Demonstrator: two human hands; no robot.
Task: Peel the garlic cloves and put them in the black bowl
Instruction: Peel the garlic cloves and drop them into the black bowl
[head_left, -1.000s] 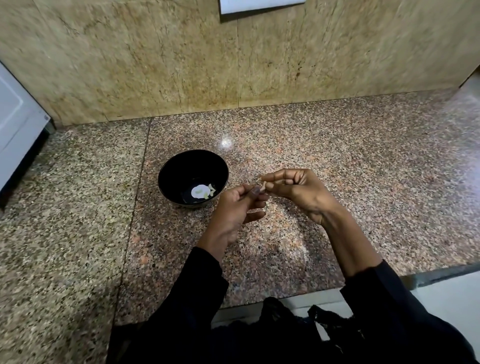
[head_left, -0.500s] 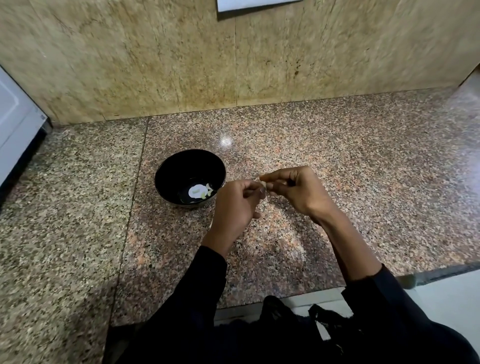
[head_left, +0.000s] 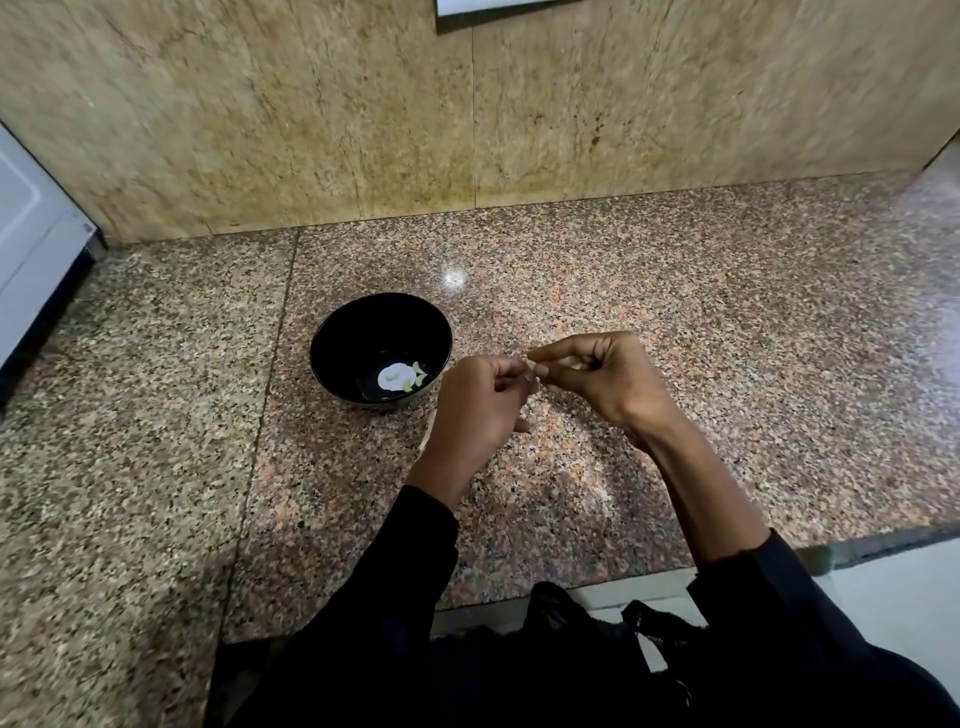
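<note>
A black bowl (head_left: 343, 332) stands on the granite counter, left of my hands, with a few pale peeled garlic cloves (head_left: 408, 375) at its bottom. My left hand (head_left: 475, 405) and my right hand (head_left: 608, 382) meet just right of the bowl, above the counter. Both pinch one small pale garlic clove (head_left: 533, 367) between thumb and fingertips; most of it is hidden by the fingers.
The speckled granite counter (head_left: 727, 338) runs to a marble wall at the back. A white appliance (head_left: 31, 234) stands at the far left. The counter's front edge (head_left: 857, 545) is near my right sleeve, with white floor below.
My left hand has curled tighter and turned over the clove; both hands stay together beside the bowl. The view shifted slightly.
</note>
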